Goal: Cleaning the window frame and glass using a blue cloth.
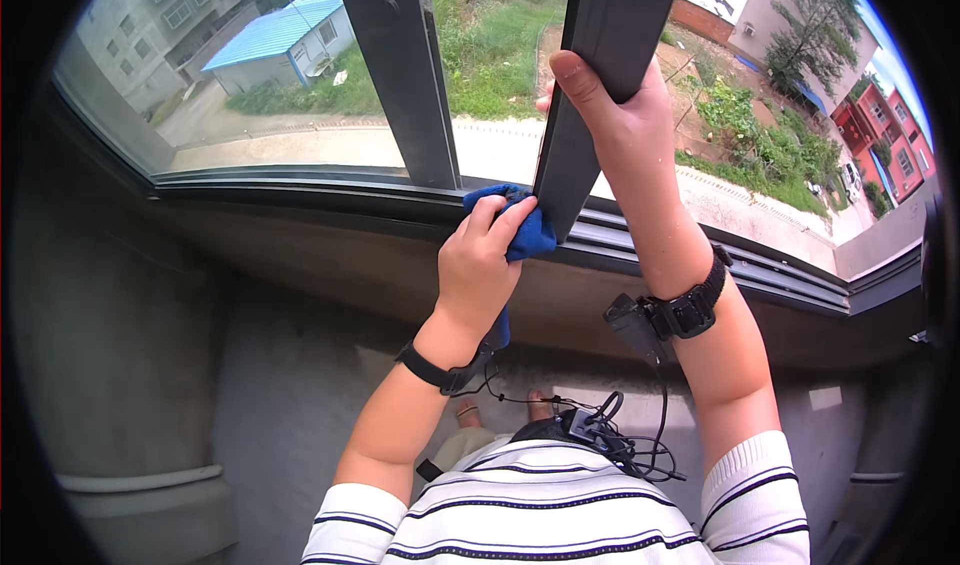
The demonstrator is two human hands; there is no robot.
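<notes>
At the window sill, seen from the head camera looking down, I see two bare forearms coming up from the lower edge over a striped shirt (pixel 560 510).

Landmark: the dark sliding window sash (pixel 600 75), a long metal frame bar that leans from the top of the picture down to the sill track (pixel 700 255). Its long axis runs from upper right to lower left, with the lower end resting in the track.

My left hand (pixel 483 265) sits just left of the sash's lower end. Its fingers are curled together and clamped on a blue cleaning cloth (pixel 530 230), pressing it against the track where the sash meets it. A tail of the cloth hangs down past the wrist, beside a black wrist strap (pixel 440 370).

My right hand (pixel 615 115) is higher up on the sash, well above the cloth. Its fingers are closed around the sash's edge, thumb on the near face, gripping it firmly. A black wrist strap with a small device (pixel 680 315) sits on that forearm, below the sash, with a cable running down to the chest.

So the left hand is the one nearer the sash's foot, and the cloth lies directly left of and touching that foot; the right hand holds the sash farther along the same axis.

Left of the sash stands a second dark upright frame bar (pixel 400 75). Beyond the glass I see grass, a blue-roofed shed (pixel 275 30) and buildings far below. Beneath the sill is a bare concrete wall (pixel 300 385).
</notes>
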